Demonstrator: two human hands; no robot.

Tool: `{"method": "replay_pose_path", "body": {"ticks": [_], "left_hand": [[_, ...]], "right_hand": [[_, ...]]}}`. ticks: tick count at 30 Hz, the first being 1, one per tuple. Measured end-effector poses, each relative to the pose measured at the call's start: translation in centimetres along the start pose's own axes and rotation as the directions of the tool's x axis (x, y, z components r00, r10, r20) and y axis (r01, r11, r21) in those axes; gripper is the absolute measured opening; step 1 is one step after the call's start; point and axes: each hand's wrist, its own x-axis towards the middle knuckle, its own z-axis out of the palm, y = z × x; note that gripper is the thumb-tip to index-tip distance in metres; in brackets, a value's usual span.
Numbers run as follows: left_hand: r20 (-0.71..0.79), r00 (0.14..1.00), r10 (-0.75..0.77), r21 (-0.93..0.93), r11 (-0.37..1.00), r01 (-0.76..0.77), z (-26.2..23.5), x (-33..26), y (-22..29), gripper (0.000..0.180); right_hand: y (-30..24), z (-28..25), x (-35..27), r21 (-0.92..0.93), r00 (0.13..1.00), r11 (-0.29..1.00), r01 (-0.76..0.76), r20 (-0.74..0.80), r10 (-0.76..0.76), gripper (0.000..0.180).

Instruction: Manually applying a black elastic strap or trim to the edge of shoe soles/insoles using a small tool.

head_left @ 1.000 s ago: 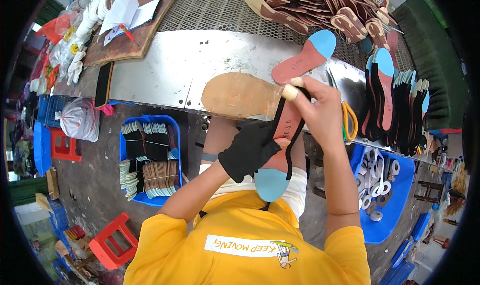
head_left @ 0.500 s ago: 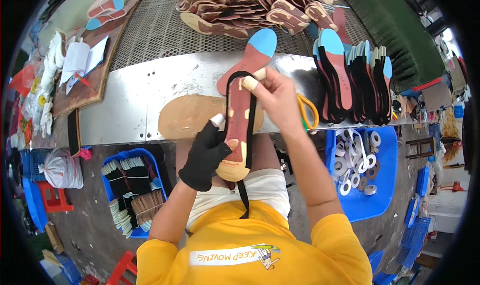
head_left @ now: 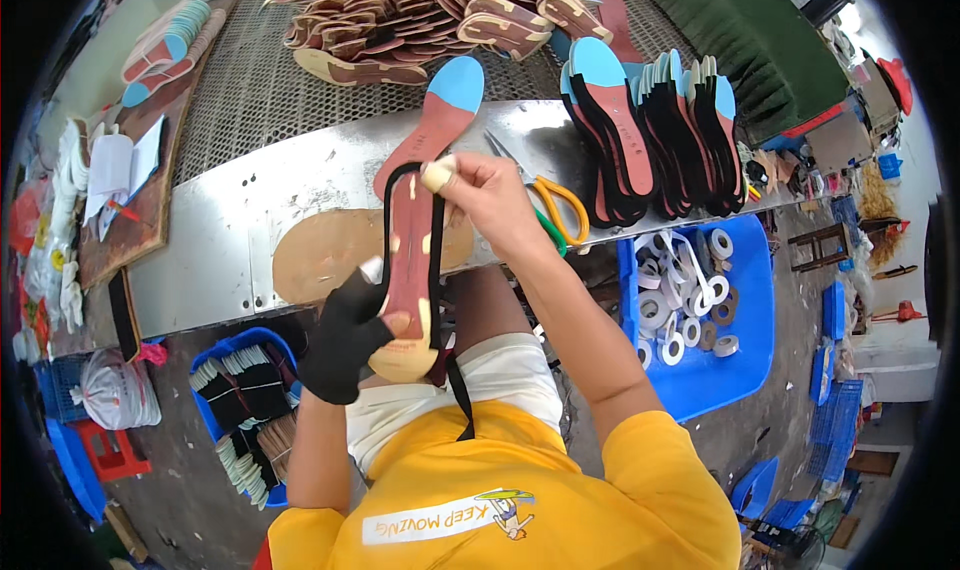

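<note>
My left hand (head_left: 345, 335), in a black fingerless glove, grips the lower part of a brown-red insole (head_left: 408, 255) with cream patches. A black edging strip (head_left: 436, 245) runs around the insole's upper end and down its sides. At the upper right of that edge, my right hand (head_left: 490, 202), with cream covers on its fingertips, pinches the strip against the insole. A blue-toed pink insole (head_left: 428, 125) lies on the metal table just beyond. Beneath the held insole is a tan oval pad (head_left: 310, 255).
Yellow-and-green-handled scissors (head_left: 560, 210) lie right of my right hand. Black-edged insoles (head_left: 620, 130) stand in rows at the right, with loose insoles (head_left: 370, 20) heaped behind. Blue bins hold tape rolls (head_left: 690, 310) at lower right and bundled pieces (head_left: 240, 390) at lower left.
The view has shifted, so the table and hands sit further left. My right fingers have shifted slightly along the strip at the insole's upper end. The scissors now show more fully.
</note>
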Motion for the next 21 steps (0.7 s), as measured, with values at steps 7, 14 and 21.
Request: {"method": "replay_pose_path", "body": {"ticks": [7,14,21], "left_hand": [[-0.057,0.974,0.221,0.724,0.681,-0.112,0.4,0.4,-1.3,0.027],[-0.053,0.987,0.151,0.819,0.572,-0.044,0.2,-0.7,-0.2,0.034],[-0.115,0.992,0.059,0.227,0.973,-0.031,0.0,-2.2,-0.7,0.044]], "right_hand": [[0.1,3.1,-2.5,-0.602,0.880,0.740,0.301,-0.123,-0.458,0.098],[-1.1,1.8,0.3,-0.527,0.946,0.832,0.175,-0.143,-0.289,0.068],[-2.2,3.6,-0.9,-0.607,0.854,0.687,0.400,-0.025,-0.520,0.070]]}}
